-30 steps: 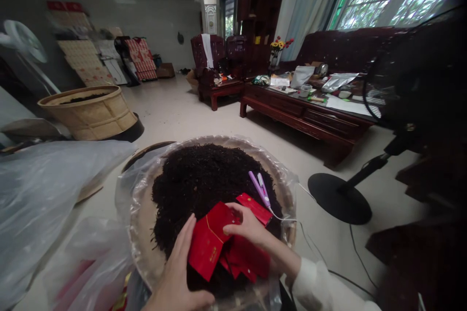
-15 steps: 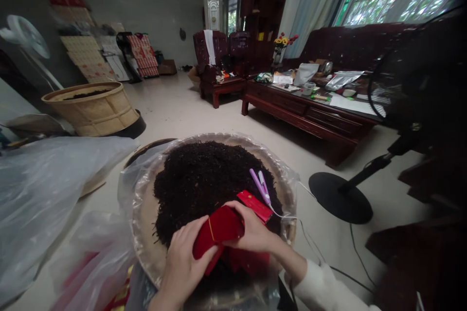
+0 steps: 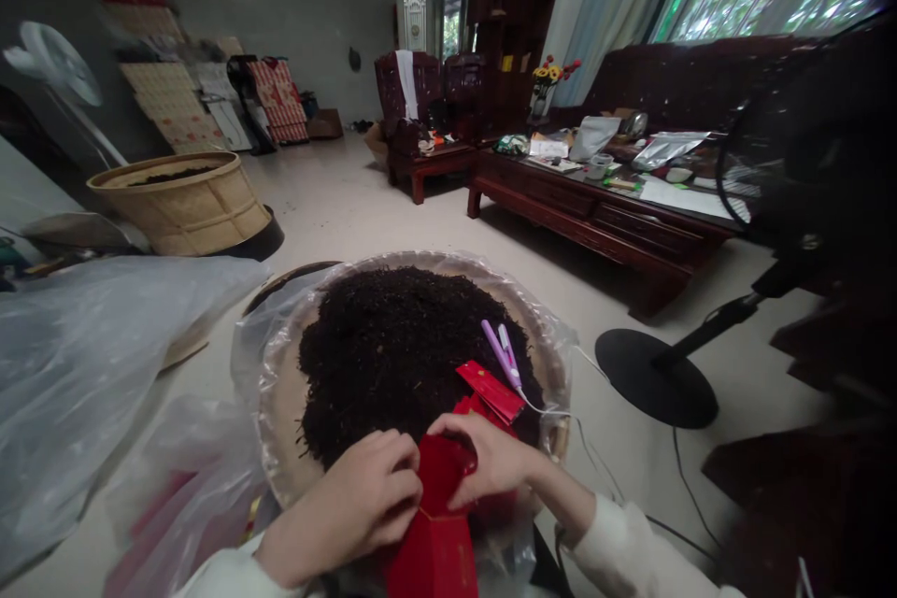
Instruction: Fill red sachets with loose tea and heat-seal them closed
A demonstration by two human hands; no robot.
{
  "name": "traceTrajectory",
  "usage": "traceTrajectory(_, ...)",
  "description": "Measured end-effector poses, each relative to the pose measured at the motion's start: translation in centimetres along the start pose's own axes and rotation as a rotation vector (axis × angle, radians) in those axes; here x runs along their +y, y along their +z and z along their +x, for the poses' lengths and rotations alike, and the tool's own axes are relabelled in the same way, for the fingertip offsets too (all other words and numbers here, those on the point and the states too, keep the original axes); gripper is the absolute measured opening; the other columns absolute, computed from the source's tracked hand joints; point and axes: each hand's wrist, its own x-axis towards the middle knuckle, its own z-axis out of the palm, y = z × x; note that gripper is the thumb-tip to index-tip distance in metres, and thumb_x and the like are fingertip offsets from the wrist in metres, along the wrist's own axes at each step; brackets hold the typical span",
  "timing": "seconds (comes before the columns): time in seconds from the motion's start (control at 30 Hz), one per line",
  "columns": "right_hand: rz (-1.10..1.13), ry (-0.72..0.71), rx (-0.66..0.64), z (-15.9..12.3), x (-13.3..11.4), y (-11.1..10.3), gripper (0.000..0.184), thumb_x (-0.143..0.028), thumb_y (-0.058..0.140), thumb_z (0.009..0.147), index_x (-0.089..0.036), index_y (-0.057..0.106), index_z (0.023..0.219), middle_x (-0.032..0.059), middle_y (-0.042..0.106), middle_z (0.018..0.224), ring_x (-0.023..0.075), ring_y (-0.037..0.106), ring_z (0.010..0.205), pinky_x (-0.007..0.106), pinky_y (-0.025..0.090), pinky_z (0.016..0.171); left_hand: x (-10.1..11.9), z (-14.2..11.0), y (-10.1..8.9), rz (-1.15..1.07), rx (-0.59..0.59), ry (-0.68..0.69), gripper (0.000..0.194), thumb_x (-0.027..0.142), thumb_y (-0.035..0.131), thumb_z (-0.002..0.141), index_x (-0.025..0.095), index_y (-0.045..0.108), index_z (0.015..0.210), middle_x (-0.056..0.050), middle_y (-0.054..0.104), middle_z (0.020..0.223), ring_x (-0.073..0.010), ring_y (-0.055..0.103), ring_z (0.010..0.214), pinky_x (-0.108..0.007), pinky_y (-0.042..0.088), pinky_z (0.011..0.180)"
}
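Note:
A red box [image 3: 440, 547] with a thin gold line across it is tilted between my hands, over the near part of a round woven tray [image 3: 281, 448]. My left hand [image 3: 364, 500] presses curled fingers against the box's left side. My right hand [image 3: 491, 465] grips the upper right part, thumb and fingers around its edge. Dark, dry tea-like leaves [image 3: 399, 346] are heaped in the tray. Red packets [image 3: 494, 391] lie on the leaves beyond my right hand. Beside them rests a purple clamp-style heating tool [image 3: 501, 355] with a white cord.
Clear plastic sheeting [image 3: 105, 374] spreads at left, near a tall woven basket [image 3: 182, 215]. A black stand fan [image 3: 655, 378] stands at right, its cords on the floor. Behind are a cluttered wooden coffee table [image 3: 581, 215] and a white fan [image 3: 60, 61].
The red box has turned and come down nearer to me, showing a longer face. My left hand has shifted from holding its left end to curling against its side.

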Motion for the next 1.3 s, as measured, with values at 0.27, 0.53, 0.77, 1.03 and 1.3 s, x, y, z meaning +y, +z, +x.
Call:
traceTrajectory(0.27, 0.275, 0.052, -0.043, 0.0, 0.6, -0.3, 0.060, -0.033, 0.085, 0.050, -0.015, 0.059, 0.102, 0.0008, 0.062, 0.089, 0.0134, 0.057, 0.076, 0.025, 0.049, 0.070, 0.4, 0.1, 0.2, -0.198, 0.166, 0.072, 0.020, 0.002, 0.041, 0.076, 0.019, 0.050, 0.080, -0.003, 0.059, 0.072, -0.0134, 0.053, 0.076, -0.026, 0.042, 0.070)
traceTrajectory(0.53, 0.514, 0.078, 0.172, -0.6, 1.2, 0.3, 0.059, -0.028, 0.086, 0.050, -0.015, 0.056, 0.099, -0.0011, 0.061, 0.083, 0.0096, 0.056, 0.066, 0.020, 0.046, 0.062, 0.1, -1.9, 2.4, -0.446, 0.249, -0.211, 0.012, 0.009, 0.048, 0.079, 0.020, 0.044, 0.078, 0.003, 0.047, 0.064, -0.0072, 0.046, 0.059, -0.018, 0.041, 0.059)
traceTrajectory(0.77, 0.410, -0.020, 0.403, -0.7, 0.6, 0.6, 0.058, -0.035, 0.085, 0.052, -0.017, 0.058, 0.099, 0.0013, 0.063, 0.088, 0.0138, 0.058, 0.075, 0.025, 0.048, 0.069, 0.5, -2.4, 5.6, -0.501, 0.683, -0.489, 0.021, 0.030, 0.065, 0.079, 0.019, 0.050, 0.068, 0.009, 0.038, 0.049, -0.0025, 0.032, 0.040, -0.015, 0.033, 0.043)
traceTrajectory(1.03, 0.472, 0.019, 0.421, -1.7, 0.9, 0.8, 0.058, -0.036, 0.085, 0.052, -0.017, 0.059, 0.100, 0.0013, 0.063, 0.087, 0.0149, 0.058, 0.074, 0.025, 0.048, 0.068, 3.7, -3.9, 3.8, -0.764, 0.288, -0.755, 0.052, 0.032, 0.086, 0.051, 0.022, 0.062, 0.096, 0.009, 0.042, 0.054, -0.0048, 0.042, 0.048, -0.014, 0.036, 0.047)
traceTrajectory(1.3, 0.713, 0.108, 0.951, -3.4, 2.8, -2.4, 0.061, -0.041, 0.086, 0.054, -0.016, 0.055, 0.101, 0.0046, 0.066, 0.090, 0.0157, 0.063, 0.071, 0.027, 0.051, 0.066, 1.7, -5.8, 2.6, -0.200, 0.760, -0.804, 0.014, 0.030, 0.056, 0.077, 0.023, 0.067, 0.078, 0.007, 0.041, 0.044, -0.0061, 0.040, 0.038, -0.015, 0.038, 0.044)
